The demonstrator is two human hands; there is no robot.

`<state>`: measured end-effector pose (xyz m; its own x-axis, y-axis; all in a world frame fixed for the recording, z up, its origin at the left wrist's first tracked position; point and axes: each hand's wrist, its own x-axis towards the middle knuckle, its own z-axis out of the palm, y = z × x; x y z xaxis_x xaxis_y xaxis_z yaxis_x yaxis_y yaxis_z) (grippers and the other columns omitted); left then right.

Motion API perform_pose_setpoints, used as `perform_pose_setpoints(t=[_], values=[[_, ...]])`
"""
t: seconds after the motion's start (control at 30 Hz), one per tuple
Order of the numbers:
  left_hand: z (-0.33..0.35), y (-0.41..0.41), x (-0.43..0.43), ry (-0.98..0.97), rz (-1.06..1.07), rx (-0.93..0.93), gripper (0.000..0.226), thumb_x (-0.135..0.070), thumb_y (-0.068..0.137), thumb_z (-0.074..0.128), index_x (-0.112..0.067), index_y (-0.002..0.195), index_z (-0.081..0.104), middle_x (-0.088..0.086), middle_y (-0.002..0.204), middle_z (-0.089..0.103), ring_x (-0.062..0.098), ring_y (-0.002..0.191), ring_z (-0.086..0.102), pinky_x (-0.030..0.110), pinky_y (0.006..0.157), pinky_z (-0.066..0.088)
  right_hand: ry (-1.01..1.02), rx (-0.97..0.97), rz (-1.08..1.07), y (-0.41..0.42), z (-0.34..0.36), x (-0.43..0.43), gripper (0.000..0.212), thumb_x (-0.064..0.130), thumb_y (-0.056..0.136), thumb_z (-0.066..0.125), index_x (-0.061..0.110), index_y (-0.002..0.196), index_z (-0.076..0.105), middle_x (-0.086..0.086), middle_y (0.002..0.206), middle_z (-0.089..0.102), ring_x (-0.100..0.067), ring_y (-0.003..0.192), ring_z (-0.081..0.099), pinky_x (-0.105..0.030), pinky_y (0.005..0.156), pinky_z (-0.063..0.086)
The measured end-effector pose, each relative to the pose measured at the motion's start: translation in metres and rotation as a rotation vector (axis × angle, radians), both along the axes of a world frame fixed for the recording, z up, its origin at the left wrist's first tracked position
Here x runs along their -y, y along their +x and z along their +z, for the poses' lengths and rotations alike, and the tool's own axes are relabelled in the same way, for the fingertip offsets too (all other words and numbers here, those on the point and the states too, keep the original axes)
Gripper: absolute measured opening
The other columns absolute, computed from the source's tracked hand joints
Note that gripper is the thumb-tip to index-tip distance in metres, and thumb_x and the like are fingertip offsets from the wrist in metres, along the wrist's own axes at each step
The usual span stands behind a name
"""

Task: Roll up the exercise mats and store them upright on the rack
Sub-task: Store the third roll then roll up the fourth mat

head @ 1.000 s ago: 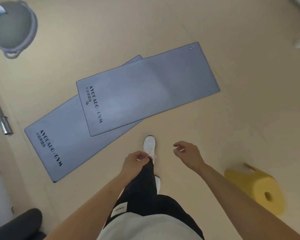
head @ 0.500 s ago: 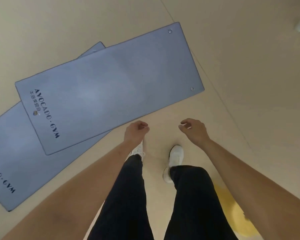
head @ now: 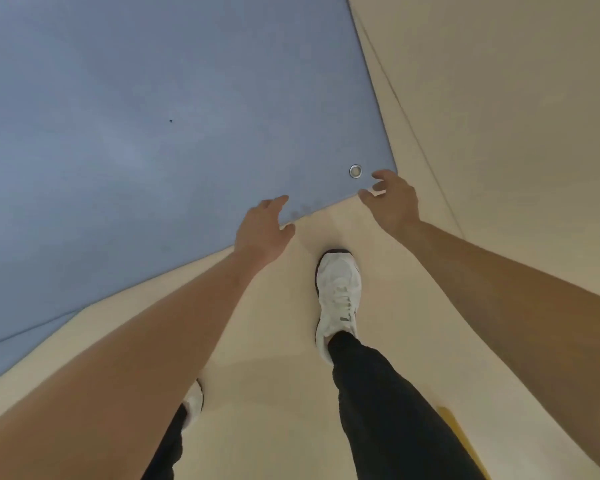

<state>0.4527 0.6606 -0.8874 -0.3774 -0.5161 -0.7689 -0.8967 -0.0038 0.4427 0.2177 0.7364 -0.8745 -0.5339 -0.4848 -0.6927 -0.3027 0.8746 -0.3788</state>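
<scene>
A blue-grey exercise mat (head: 146, 126) lies flat on the beige floor and fills the upper left of the head view. A metal eyelet (head: 355, 171) sits near its close right corner. A second mat (head: 0, 358) peeks out beneath it at the lower left. My left hand (head: 262, 228) hovers over the mat's near edge with fingers spread, holding nothing. My right hand (head: 394, 199) reaches at the corner beside the eyelet, fingers loosely curved and empty. Whether either hand touches the mat is unclear.
My feet in white shoes (head: 338, 299) stand on the beige floor (head: 499, 133) just short of the mat. A sliver of a yellow object (head: 461, 434) shows at the lower right. A seam line runs across the floor right of the mat.
I have stepped and bent closer, so the mat now fills the view. Both hands have moved forward from in front of my legs to the mat's near corner, fingers opening.
</scene>
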Motion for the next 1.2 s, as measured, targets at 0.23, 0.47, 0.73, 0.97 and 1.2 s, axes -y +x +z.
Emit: perform_pose_setpoints(t=[0.23,0.47,0.73,0.97,1.2], values=[[-0.12,-0.039,-0.005,-0.039,-0.115,0.216,0.076,-0.05,0.097,0.058,-0.04,0.16,0.017,-0.004,0.171,-0.005,0.041,0.154,-0.002,0.06,0.112,0.037,0.12,-0.077,0.053,-0.074,-0.147,0.008,0.112,0.071,0.061,0.069,0.012,0.149,0.034,-0.01,0.148,0.041,-0.035,0.133,0.043,-0.039,0.098,0.039],[-0.13,-0.036,-0.016,-0.067,-0.146,0.238,0.086,-0.058,0.091,0.062,-0.043,0.16,0.013,-0.007,0.169,-0.014,0.04,0.153,-0.009,0.062,0.107,0.041,-0.074,-0.144,-0.222,-0.095,-0.167,0.018,0.042,0.032,0.085,0.073,0.014,0.121,0.062,-0.003,0.11,0.059,-0.021,0.101,0.055,-0.032,0.089,0.049],[-0.083,-0.075,0.012,0.096,0.253,0.054,0.066,-0.056,0.094,0.062,-0.031,0.153,0.045,0.0,0.162,0.036,0.022,0.149,0.034,0.037,0.12,0.029,-0.229,0.105,-0.357,-0.091,-0.075,0.019,0.014,0.009,0.085,0.078,0.014,0.09,0.067,0.002,0.075,0.07,-0.007,0.064,0.065,-0.024,0.066,0.054],[0.021,-0.122,0.002,0.416,0.781,-0.333,0.061,-0.065,0.082,0.071,-0.032,0.132,0.061,-0.011,0.126,0.066,0.011,0.111,0.065,0.045,0.101,0.055,-0.293,0.321,-0.397,0.001,0.039,-0.009,0.02,-0.004,0.079,0.08,0.014,0.081,0.071,0.001,0.075,0.074,-0.009,0.068,0.069,-0.022,0.069,0.056],[0.101,-0.069,-0.031,0.031,0.337,-0.241,0.052,-0.049,0.076,0.065,-0.023,0.12,0.069,-0.005,0.107,0.074,0.018,0.094,0.069,0.036,0.093,0.054,-0.191,0.467,-0.396,0.058,0.112,-0.062,0.02,-0.006,0.077,0.081,0.012,0.082,0.073,-0.009,0.085,0.078,-0.017,0.078,0.073,-0.03,0.082,0.059]])
